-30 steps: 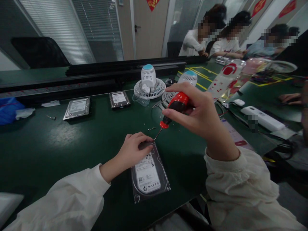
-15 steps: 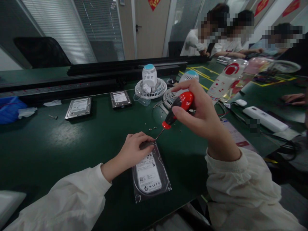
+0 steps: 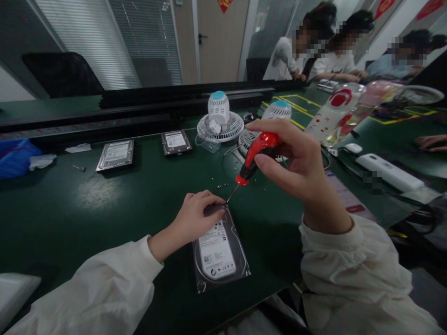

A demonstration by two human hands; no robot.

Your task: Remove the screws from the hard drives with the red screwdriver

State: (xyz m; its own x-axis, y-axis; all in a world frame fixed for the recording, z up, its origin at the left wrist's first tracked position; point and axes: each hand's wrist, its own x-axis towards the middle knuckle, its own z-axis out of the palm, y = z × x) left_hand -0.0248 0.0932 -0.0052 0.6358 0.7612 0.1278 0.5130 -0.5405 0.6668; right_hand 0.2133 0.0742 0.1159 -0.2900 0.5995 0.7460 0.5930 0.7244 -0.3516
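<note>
A hard drive point(image 3: 223, 253) with a white label lies on the green table in front of me. My left hand point(image 3: 200, 215) grips its far end, thumb on the top face and fingers bent over the far edge. In my right hand point(image 3: 291, 158) is a red and black screwdriver point(image 3: 252, 160), held by its handle between thumb and fingers. Its shaft slants down to the drive's far right corner, close to my left fingertips. The screw under the tip is too small to make out. Several small loose screws point(image 3: 223, 186) lie just beyond the drive.
Two more hard drives, a larger one point(image 3: 116, 155) and a smaller one point(image 3: 176, 142), lie farther back. White fans point(image 3: 220, 125) stand behind the screws. At right are a bottle point(image 3: 331, 114), a white power strip point(image 3: 389, 171) and cables. A blue bag point(image 3: 16, 158) sits far left; people sit across.
The screwdriver handle has turned in my right hand, and its fingers have shifted around it. The tip stays at the same corner. My left hand keeps its place on the drive.
</note>
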